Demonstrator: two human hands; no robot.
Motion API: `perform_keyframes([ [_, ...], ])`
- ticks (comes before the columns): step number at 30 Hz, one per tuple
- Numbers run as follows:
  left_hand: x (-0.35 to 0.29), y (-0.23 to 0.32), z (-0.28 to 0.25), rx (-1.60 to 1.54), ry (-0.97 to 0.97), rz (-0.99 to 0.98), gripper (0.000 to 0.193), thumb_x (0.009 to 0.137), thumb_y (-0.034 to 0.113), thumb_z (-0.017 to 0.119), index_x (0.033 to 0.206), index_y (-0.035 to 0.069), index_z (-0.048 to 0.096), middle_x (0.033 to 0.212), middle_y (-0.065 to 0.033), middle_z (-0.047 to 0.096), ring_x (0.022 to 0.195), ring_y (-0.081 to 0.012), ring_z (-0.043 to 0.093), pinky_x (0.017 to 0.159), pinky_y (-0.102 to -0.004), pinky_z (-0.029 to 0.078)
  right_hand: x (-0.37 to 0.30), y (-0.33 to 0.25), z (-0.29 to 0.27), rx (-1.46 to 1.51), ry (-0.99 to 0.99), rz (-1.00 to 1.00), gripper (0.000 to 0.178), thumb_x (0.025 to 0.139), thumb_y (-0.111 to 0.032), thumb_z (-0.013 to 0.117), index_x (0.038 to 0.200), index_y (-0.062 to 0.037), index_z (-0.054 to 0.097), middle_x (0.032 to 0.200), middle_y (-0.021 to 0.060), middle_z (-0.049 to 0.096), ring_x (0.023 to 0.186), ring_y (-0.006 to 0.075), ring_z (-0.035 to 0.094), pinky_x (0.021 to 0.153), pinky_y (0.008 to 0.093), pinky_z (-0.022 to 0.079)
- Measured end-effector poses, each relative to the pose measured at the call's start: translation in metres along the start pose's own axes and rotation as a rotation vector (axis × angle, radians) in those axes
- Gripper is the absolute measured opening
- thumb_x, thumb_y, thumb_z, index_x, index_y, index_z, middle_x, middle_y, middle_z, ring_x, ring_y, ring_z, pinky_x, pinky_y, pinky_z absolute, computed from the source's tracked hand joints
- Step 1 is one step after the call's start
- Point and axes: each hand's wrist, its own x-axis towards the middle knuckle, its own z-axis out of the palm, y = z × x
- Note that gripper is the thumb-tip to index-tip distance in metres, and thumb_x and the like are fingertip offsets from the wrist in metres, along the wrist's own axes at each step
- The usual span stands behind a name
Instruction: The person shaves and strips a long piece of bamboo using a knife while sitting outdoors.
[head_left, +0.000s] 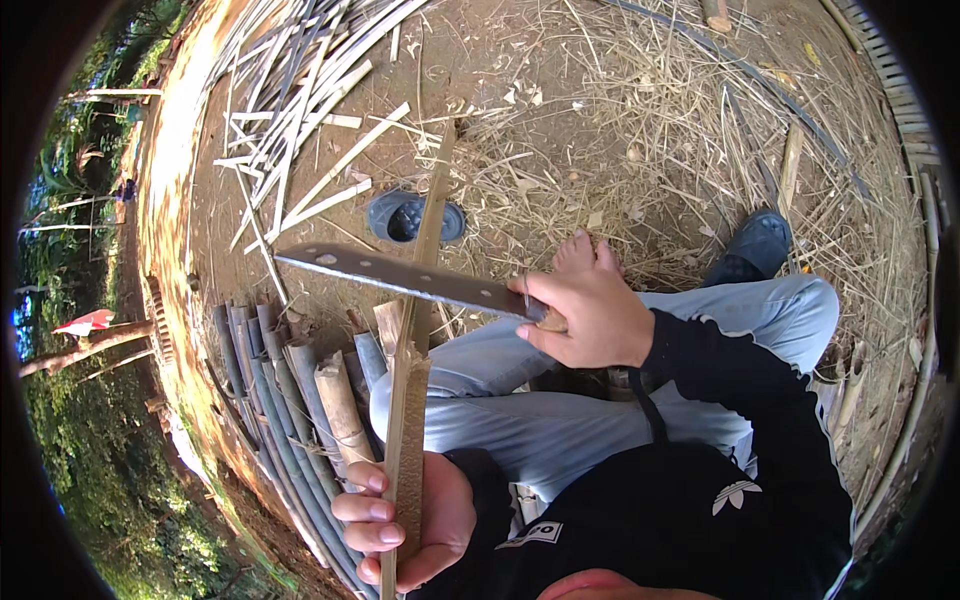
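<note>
My left hand (pixel 445 510) is wrapped round the lower end of a long split bamboo strip (pixel 408 400), which stands nearly upright in view and reaches away over the ground. A ragged, splintered spot shows partway along its edge. In my right hand (pixel 605 315) is the handle of a machete (pixel 400 276) with several holes along its dark blade. The blade points left and crosses the strip above the splintered spot. From this view I cannot tell whether blade and bamboo touch.
Cut bamboo poles (pixel 290 400) lie beside my left leg. Farther left is a heap of pale bamboo strips (pixel 300 130). One dark clog (pixel 400 215) sits beyond the strip, another shoe (pixel 760 245) at right. Shavings (pixel 640 150) cover the ground near my bare foot (pixel 585 252).
</note>
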Motion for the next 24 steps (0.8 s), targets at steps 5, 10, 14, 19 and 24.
perform_keyframes([
  [5, 0.016, -0.004, -0.011, -0.077, -0.005, -0.052, 0.039, 0.098, 0.045, 0.043, 0.119, 0.016, 0.058, 0.099, 0.0007, 0.060, 0.094, -0.0182, 0.048, 0.084, -0.0360, 0.036, -0.015, 0.009, 0.025, 0.152, 0.157, 0.035, 0.037, 0.084, -0.029, 0.069, 0.107, -0.0019, 0.057, 0.073, 0.0089, 0.060, 0.065, 0.0239, 0.061, 0.063, 0.0371, 0.046],
  [10, 0.012, -0.011, 0.014, -0.315, -0.378, -0.088, 0.016, 0.090, 0.012, 0.059, 0.105, 0.010, 0.057, 0.086, -0.0034, 0.070, 0.079, -0.0203, 0.064, 0.068, -0.0362, 0.054, -0.007, 0.007, 0.015, 1.514, 0.050, 0.642, 0.035, 0.093, -0.044, 0.056, 0.102, -0.0114, 0.050, 0.080, 0.0052, 0.055, 0.068, 0.0184, 0.057, 0.060, 0.0349, 0.049],
  [14, 0.005, -0.003, 0.060, -0.435, -0.708, 0.039, 0.015, 0.079, 0.008, 0.063, 0.091, 0.002, 0.058, 0.084, -0.0144, 0.069, 0.072, -0.0258, 0.066, 0.065, -0.0393, 0.056, -0.009, 0.003, 0.009, 1.201, 0.193, 0.662, 0.049, 0.089, -0.050, 0.062, 0.110, -0.0060, 0.054, 0.078, 0.0030, 0.056, 0.051, 0.0129, 0.053, 0.047, 0.0256, 0.046],
  [19, -0.032, 0.017, 0.104, -0.411, -0.909, 0.193, 0.019, 0.080, 0.015, 0.056, 0.091, 0.002, 0.064, 0.088, -0.0140, 0.067, 0.078, -0.0261, 0.066, 0.070, -0.0371, 0.055, -0.045, 0.019, 0.004, 1.213, 0.219, 0.593, 0.050, 0.084, -0.025, 0.067, 0.124, -0.0026, 0.046, 0.098, 0.0070, 0.058, 0.081, 0.0146, 0.058, 0.072, 0.0291, 0.049],
  [24, -0.034, 0.025, 0.127, -0.460, -0.884, 0.377, 0.033, 0.084, 0.028, 0.047, 0.093, 0.002, 0.066, 0.091, -0.0138, 0.067, 0.081, -0.0252, 0.065, 0.070, -0.0373, 0.051, -0.050, 0.009, -0.026, 1.276, 0.246, 0.427, 0.057, 0.083, -0.007, 0.069, 0.131, -0.0020, 0.039, 0.107, 0.0063, 0.057, 0.092, 0.0123, 0.058, 0.081, 0.0294, 0.049],
])
